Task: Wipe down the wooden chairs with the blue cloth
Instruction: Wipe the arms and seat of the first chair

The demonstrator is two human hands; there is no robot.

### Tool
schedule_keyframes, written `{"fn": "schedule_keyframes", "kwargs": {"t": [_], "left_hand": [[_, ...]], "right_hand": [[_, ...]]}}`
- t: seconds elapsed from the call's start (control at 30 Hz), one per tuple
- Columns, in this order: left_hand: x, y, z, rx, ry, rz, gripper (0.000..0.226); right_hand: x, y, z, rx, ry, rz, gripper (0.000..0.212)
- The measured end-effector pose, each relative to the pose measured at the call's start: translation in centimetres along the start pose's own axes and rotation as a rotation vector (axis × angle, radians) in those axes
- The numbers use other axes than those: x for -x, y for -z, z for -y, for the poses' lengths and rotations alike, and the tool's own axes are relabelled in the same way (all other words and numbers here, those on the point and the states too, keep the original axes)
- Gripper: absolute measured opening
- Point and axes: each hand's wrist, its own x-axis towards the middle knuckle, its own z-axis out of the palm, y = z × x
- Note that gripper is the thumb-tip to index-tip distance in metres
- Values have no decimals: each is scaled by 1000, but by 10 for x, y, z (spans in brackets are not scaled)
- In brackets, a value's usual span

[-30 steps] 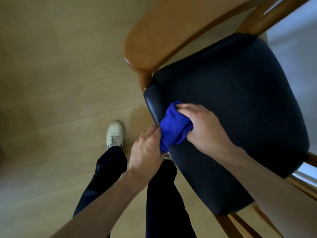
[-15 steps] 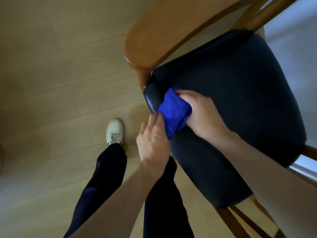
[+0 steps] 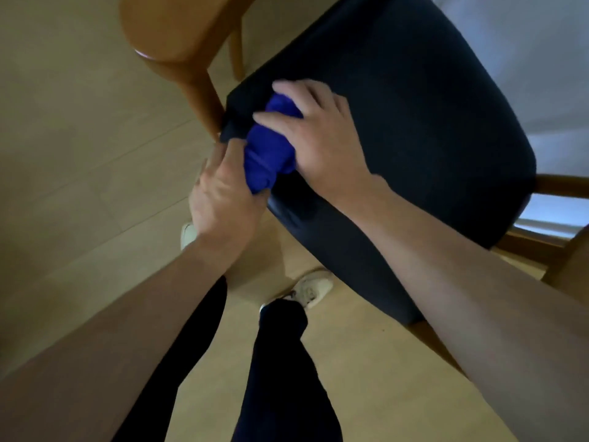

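A wooden chair with a curved backrest (image 3: pixel 172 30) and a dark padded seat (image 3: pixel 414 122) fills the upper right. A bunched blue cloth (image 3: pixel 269 151) lies on the seat's near left corner. My right hand (image 3: pixel 322 138) lies over the cloth from the right, fingers spread across its top and curled round it. My left hand (image 3: pixel 223 196) grips the cloth's lower left edge at the seat's rim, thumb under the fabric. Much of the cloth is hidden between both hands.
The chair's wooden back post (image 3: pixel 204 100) stands just left of the hands. Wooden rails (image 3: pixel 561 186) show at the right beneath the seat. My legs and white shoes (image 3: pixel 312 288) stand on the light wood floor (image 3: pixel 79 154) below the seat.
The view swung closer and tilted. My left hand moved up from beside the cloth and took hold of its lower edge. My right hand stayed on the cloth at the seat's corner.
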Motion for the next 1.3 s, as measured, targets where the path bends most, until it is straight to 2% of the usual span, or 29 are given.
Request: {"fn": "schedule_keyframes", "kwargs": {"t": [0.1, 0.23, 0.3, 0.4, 0.47, 0.53, 0.6, 0.73, 0.87, 0.97, 1.1, 1.2, 1.23, 1.3], "left_hand": [[20, -19, -3, 5, 74, -52, 40], [75, -46, -21, -9, 95, -24, 38], [124, -65, -43, 58, 110, 70, 35], [183, -96, -83, 167, 52, 306, 27], [199, -107, -101, 189, -51, 421, 26], [198, -107, -110, 191, -98, 463, 28], [184, -96, -106, 129, -84, 383, 33], [125, -73, -72, -76, -42, 50, 40], [117, -85, -70, -18, 23, 2, 33], [153, -104, -84, -10, -94, 61, 33], [193, -114, -87, 44, -284, 347, 32], [168, -97, -72, 42, -461, 564, 34], [151, -87, -69, 2, -537, 592, 36], [110, -67, -68, -65, -644, 534, 43]], "right_hand": [[-13, -16, 10, -156, 13, 53, 39], [53, -25, -11, -226, 73, 91, 40], [107, -22, -26, -207, 99, 197, 38], [188, -8, -58, -64, 42, 425, 43], [221, 1, -75, 78, -27, 576, 53], [225, 9, -83, 119, -34, 631, 53], [205, 14, -83, -18, -37, 544, 43], [138, 1, -59, -248, -64, 158, 33], [129, -24, -44, -362, -171, 29, 39], [190, -36, -46, -466, -437, -70, 36], [263, -47, -25, -459, -824, -31, 44], [273, -48, -24, -455, -909, 37, 54], [269, -46, -23, -465, -899, 33, 58], [251, -37, -19, -491, -845, -44, 63]]}}
